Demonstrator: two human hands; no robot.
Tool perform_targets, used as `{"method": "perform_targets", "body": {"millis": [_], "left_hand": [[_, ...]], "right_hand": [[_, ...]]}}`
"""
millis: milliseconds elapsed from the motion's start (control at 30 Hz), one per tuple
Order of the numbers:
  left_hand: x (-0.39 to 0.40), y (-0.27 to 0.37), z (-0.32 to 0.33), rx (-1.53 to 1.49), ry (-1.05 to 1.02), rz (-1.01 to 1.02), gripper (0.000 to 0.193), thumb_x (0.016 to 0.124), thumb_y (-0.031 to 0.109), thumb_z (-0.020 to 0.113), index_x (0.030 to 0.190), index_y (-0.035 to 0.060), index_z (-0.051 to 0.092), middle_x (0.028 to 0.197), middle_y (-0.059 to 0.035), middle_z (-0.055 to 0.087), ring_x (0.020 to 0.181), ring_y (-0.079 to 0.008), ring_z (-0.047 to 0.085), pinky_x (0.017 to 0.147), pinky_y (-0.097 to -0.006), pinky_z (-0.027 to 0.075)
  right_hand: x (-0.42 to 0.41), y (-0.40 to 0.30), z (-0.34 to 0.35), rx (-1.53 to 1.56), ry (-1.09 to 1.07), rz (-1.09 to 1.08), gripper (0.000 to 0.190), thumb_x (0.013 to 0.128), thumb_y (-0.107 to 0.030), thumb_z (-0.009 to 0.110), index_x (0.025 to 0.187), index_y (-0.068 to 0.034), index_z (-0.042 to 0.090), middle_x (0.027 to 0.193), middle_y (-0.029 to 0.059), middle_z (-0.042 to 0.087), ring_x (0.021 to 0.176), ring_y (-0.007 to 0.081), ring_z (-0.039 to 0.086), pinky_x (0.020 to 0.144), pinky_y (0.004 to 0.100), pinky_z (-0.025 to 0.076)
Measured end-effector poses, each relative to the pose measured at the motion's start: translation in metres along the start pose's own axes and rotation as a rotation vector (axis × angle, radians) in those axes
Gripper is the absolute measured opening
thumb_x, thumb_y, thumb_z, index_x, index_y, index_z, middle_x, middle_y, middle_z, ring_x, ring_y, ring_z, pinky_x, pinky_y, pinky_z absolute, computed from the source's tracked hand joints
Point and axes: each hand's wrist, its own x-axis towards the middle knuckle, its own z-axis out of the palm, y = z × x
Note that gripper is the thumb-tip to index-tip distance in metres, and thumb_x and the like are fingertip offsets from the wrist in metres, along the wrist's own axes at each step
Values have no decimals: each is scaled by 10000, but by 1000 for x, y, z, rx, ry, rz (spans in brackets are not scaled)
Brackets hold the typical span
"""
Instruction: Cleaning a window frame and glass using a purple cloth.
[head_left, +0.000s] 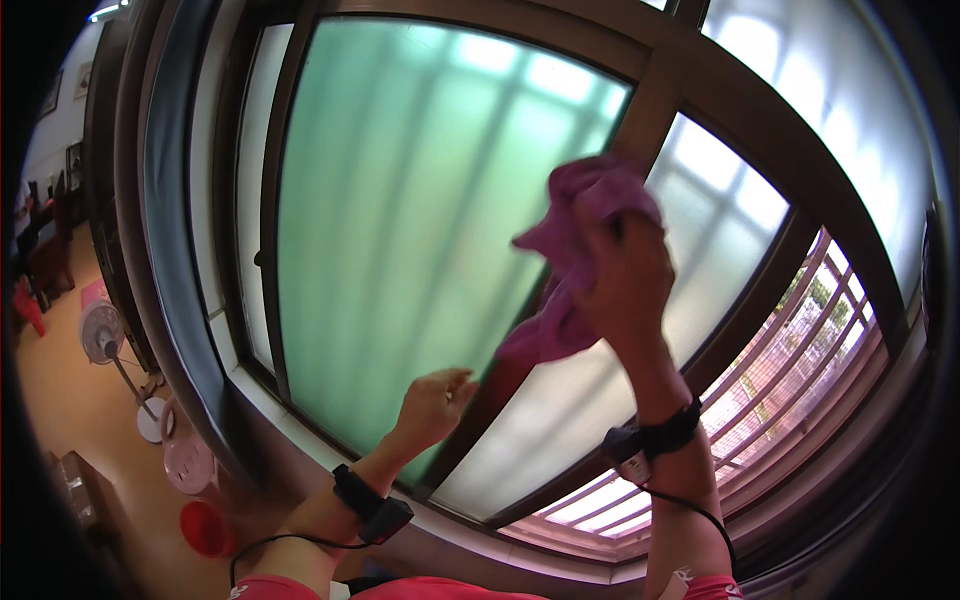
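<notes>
A purple cloth (555, 307) is bunched in my right hand (634, 277), which is raised against the dark metal stile between two frosted window panes. Part of the cloth hangs down and hides a stretch of that stile (491, 401). Lower and to the left, my left hand (435, 409) is in front of the green-tinted frosted pane (397, 225), close to the stile. Its fingers are loosely curled with nothing seen in them; whether it touches the window is unclear. Behind my right wrist is the paler frosted pane (559, 427).
Metal bars (765, 397) show through the window's open part at right. A tiled sill (480, 532) runs below the frame. At left hangs a grey-blue curtain (176, 225). On the floor stand a fan (101, 330), a pink plastic stool (187, 461) and a red basin (202, 529). Cables trail from both wrist straps.
</notes>
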Motion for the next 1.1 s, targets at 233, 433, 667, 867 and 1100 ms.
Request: {"method": "perform_targets", "body": {"millis": [233,433,667,867,1100], "left_hand": [[-12,72,-33,-371,195,528,604,870,258,639,1355,24,366,1322,-188,431,1157,-286,527,850,-370,491],[1,71,-38,-660,-51,195,823,866,245,661,1451,25,126,1313,-90,428,1170,-176,457,949,-312,418],[59,86,-62,-506,362,197,280,907,70,580,1173,23,508,842,-2,574,794,-83,578,646,-216,488],[143,63,-70,10,595,418,559,865,-2,579,1347,-12,295,1196,-123,413,958,-198,541,781,-313,491],[146,131,-58,568,490,767,763,720,2,633,1415,105,336,1490,-229,185,1357,-464,192,1065,-511,290]], "right_hand": [[-59,-35,-1,650,-75,228,556,631,-89,740,1167,-65,594,1129,182,532,1076,384,526,921,441,439],[-56,-50,-12,1632,-560,349,630,809,-195,680,1349,-38,396,1298,226,435,1191,356,475,973,390,416],[-79,-4,-41,609,-241,28,468,775,-122,671,1221,-48,550,1360,186,426,1215,350,452,993,449,383],[-117,83,-71,-334,138,253,554,800,-163,615,1336,-134,478,1445,169,333,1346,360,285,1066,528,212],[-140,119,-46,-454,42,295,602,933,-445,389,1423,-97,345,1513,219,158,1411,381,117,1093,575,63]]}}
